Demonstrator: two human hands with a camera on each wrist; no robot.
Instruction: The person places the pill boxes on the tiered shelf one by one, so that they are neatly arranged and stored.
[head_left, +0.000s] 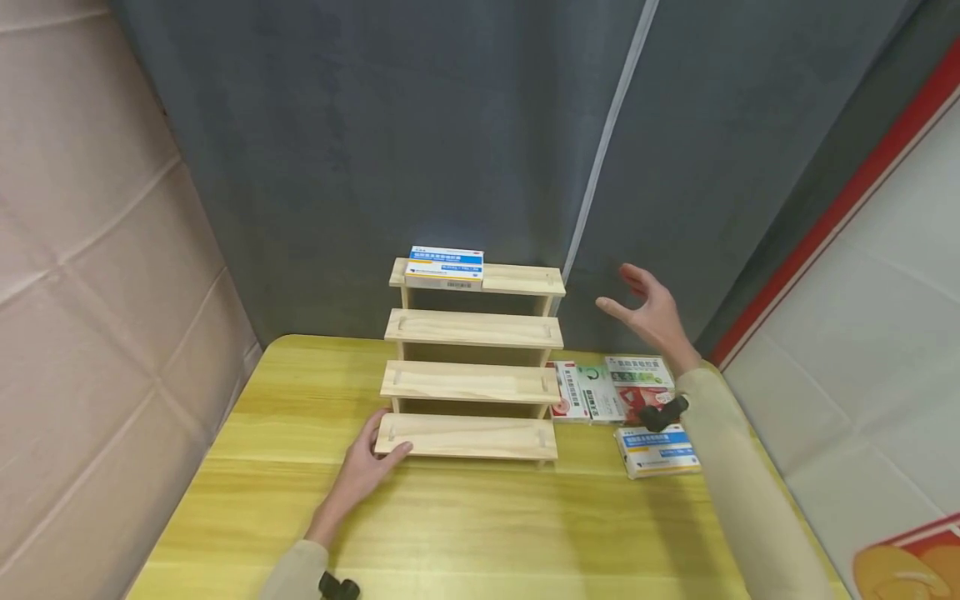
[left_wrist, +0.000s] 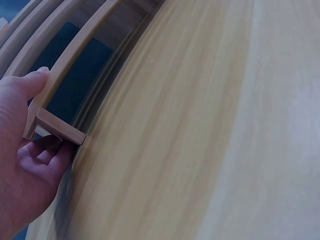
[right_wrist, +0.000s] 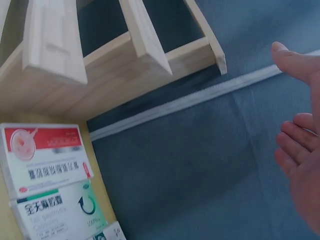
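Note:
A wooden rack with stepped shelves (head_left: 471,382) stands on the table, a blue and white box (head_left: 445,268) lying on the left part of its top shelf. My left hand (head_left: 362,471) grips the left end of the lowest shelf, thumb on top; in the left wrist view the hand (left_wrist: 30,165) has its fingers beneath the shelf by the side support (left_wrist: 59,126). To the right of the rack my right hand (head_left: 651,315) is raised in the air, fingers apart and holding nothing. The right wrist view shows that hand (right_wrist: 302,145) away from the shelf ends (right_wrist: 145,37).
Right of the rack lie a red and white box (head_left: 570,392), a green and white box (head_left: 602,393), a green-banded box (head_left: 639,372), a red box partly behind the wrist strap, and another blue and white box (head_left: 660,451). A grey curtain (head_left: 360,150) hangs behind the table (head_left: 480,533).

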